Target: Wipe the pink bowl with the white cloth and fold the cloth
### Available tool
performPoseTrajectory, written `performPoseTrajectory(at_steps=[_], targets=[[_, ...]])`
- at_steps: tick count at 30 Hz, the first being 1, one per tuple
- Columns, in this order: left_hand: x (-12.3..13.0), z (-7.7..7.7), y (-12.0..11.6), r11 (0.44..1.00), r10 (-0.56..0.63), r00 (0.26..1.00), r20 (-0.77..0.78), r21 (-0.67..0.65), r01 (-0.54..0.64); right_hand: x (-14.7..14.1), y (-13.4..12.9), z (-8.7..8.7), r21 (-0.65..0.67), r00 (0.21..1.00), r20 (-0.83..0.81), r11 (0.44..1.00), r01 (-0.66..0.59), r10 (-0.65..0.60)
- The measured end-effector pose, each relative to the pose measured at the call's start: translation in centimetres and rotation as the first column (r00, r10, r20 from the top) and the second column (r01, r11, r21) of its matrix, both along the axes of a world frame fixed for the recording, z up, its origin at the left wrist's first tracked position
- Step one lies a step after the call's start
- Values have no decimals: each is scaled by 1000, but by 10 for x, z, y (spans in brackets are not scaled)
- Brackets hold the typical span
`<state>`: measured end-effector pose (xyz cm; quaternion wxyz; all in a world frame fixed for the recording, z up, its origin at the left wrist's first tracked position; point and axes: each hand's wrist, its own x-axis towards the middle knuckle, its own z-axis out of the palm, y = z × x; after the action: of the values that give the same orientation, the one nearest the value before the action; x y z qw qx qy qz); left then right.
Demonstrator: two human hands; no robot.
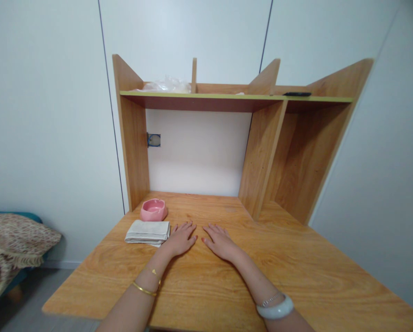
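My left hand [182, 238] lies flat on the wooden desk [206, 295], fingers stretched out and nothing in them. Just left of it is a folded pale grey cloth [147, 231], close against the hand's outer edge; whether they touch I cannot tell. Behind the cloth stands a pink ashtray-like dish [153, 210] with an angular outside and a round hollow. My right hand [219, 241] also rests palm down on the desk, fingers extended and holding nothing. A short gap of bare wood separates the two hands.
A wooden shelf unit [261, 161] rises at the desk's back and right. On its upper shelf lie a clear plastic bag [168, 85] and a flat dark object [297, 94]. An opened wall socket box [154, 140] shows wires. A covered seat [12, 244] stands at the left.
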<state>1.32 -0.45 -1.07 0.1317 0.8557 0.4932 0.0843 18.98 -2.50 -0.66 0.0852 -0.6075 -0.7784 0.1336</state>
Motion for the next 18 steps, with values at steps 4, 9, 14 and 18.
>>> performPoseTrajectory(at_steps=[4,9,14,18], targets=[[0,-1,1,1000,-1,1000,0,2,1,1,1,-2,2,1000,-2,1000,0,0],[0,-1,1,1000,-4,1000,3,-2,4,1,2,-2,0,1000,-2,1000,-5,5],[-1,-2,2,1000,-3,1000,9,-2,3,0,0,0,2,1000,4,1000,-3,3],[0,-3,3,1000,-5,1000,2,-3,5,0,-1,0,4,1000,-2,1000,4,-4]])
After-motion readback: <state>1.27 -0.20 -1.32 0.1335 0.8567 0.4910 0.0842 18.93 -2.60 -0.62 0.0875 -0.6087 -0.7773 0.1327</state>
